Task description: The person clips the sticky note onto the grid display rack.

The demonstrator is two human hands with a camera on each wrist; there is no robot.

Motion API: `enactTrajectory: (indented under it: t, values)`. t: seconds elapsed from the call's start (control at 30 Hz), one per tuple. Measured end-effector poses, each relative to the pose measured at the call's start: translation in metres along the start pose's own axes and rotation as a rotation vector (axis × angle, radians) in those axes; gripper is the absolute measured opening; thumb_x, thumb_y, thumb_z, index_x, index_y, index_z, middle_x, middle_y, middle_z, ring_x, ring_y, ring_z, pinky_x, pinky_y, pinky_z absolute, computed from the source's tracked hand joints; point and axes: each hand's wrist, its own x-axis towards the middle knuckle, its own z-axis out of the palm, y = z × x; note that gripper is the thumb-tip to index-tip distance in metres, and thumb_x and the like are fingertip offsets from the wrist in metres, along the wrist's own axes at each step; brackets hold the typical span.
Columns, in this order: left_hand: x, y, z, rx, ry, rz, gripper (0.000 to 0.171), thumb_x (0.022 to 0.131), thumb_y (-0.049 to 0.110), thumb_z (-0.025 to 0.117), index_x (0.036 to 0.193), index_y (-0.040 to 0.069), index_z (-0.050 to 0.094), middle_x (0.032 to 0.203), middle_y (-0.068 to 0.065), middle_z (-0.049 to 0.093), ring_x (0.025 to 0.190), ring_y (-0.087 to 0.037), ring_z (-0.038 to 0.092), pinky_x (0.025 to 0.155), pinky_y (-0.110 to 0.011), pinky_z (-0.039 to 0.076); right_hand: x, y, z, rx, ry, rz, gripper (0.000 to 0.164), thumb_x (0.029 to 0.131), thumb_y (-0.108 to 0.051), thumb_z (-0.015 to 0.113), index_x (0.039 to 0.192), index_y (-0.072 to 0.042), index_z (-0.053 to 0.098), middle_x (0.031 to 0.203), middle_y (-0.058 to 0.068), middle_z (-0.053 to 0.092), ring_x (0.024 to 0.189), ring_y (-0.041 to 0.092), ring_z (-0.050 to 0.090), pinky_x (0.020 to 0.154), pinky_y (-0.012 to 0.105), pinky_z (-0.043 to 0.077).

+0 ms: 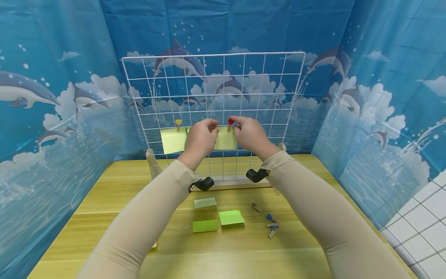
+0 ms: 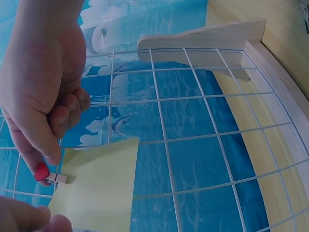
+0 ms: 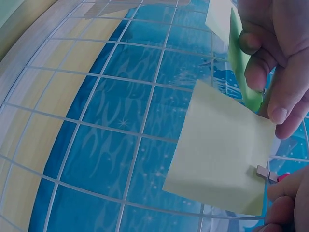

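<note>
A pale yellow sticky note (image 1: 225, 140) hangs against the white wire grid (image 1: 244, 93). At its top edge sits a small wooden clothespin with a red heart (image 1: 230, 121). My right hand (image 1: 251, 133) pinches this clothespin between thumb and index finger. My left hand (image 1: 201, 138) pinches the note's other top corner, seen in the right wrist view. Left of that hand, another pale yellow note (image 1: 172, 141) hangs from a clothespin with a yellow heart (image 1: 178, 122). Partly hidden by the left hand, a green note (image 3: 240, 65) hangs between the two.
Wooden feet (image 1: 151, 162) hold the grid up on the wooden table (image 1: 115, 201). In front lie a bright green note (image 1: 231, 217), a darker green note (image 1: 204, 226) and a pale one (image 1: 205, 202). Several small clothespins (image 1: 272, 224) lie to the right. A dolphin-print curtain (image 1: 258, 23) surrounds the table.
</note>
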Motion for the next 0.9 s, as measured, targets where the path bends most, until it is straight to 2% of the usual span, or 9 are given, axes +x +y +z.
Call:
enactTrajectory:
  t: [0.2,0.57,0.67,0.73,0.83,0.9]
  values:
    - [-0.005,-0.002,-0.005,-0.019,-0.005,0.003,0.035,0.111,0.027,0.056,0.144,0.021,0.065,0.136,0.0,0.071,0.072,-0.015,0.069,0.05,-0.029,0.044,0.0,-0.002,0.0,-0.013,0.004,0.021,0.045,0.114,-0.027,0.046,0.159,-0.026,0.049,0.052,0.002,0.045,0.043,0.015,0.036,0.045,0.028,0.036]
    - [-0.016,-0.01,-0.021,-0.014,0.0,0.024,0.036,0.111,0.028,0.056,0.145,0.021,0.063,0.141,0.0,0.069,0.084,-0.015,0.075,0.046,-0.029,0.041,0.0,-0.002,0.002,-0.018,0.008,0.012,0.046,0.114,-0.027,0.046,0.159,-0.026,0.049,0.049,-0.001,0.04,0.041,0.015,0.034,0.043,0.028,0.035]
    - [-0.019,-0.013,-0.025,-0.005,0.005,0.035,0.036,0.11,0.029,0.057,0.145,0.021,0.064,0.141,0.001,0.069,0.077,-0.015,0.073,0.046,-0.028,0.039,0.0,-0.002,0.003,-0.022,0.012,0.01,0.046,0.114,-0.027,0.046,0.159,-0.027,0.049,0.048,-0.001,0.039,0.041,0.015,0.034,0.043,0.028,0.035]
    - [-0.02,-0.015,-0.027,-0.002,0.004,0.046,0.037,0.11,0.029,0.058,0.145,0.021,0.064,0.141,0.002,0.069,0.067,-0.013,0.068,0.045,-0.028,0.036,0.0,-0.002,0.004,-0.023,0.015,0.007,0.046,0.114,-0.027,0.047,0.159,-0.027,0.049,0.047,-0.001,0.038,0.041,0.015,0.033,0.042,0.028,0.035]
    - [-0.022,-0.02,-0.03,0.014,-0.011,0.081,0.037,0.11,0.029,0.058,0.145,0.02,0.064,0.142,0.002,0.069,0.048,-0.016,0.051,0.043,-0.027,0.033,-0.001,-0.002,0.004,-0.018,0.017,0.005,0.047,0.113,-0.026,0.047,0.16,-0.027,0.048,0.048,-0.002,0.038,0.04,0.015,0.033,0.042,0.028,0.034]
    - [-0.023,-0.024,-0.031,0.024,-0.022,0.113,0.037,0.11,0.029,0.058,0.145,0.019,0.064,0.143,0.001,0.068,0.043,-0.018,0.041,0.043,-0.028,0.032,-0.002,-0.002,0.004,-0.014,0.016,0.003,0.047,0.113,-0.025,0.047,0.16,-0.027,0.047,0.048,-0.002,0.037,0.04,0.015,0.033,0.042,0.028,0.033]
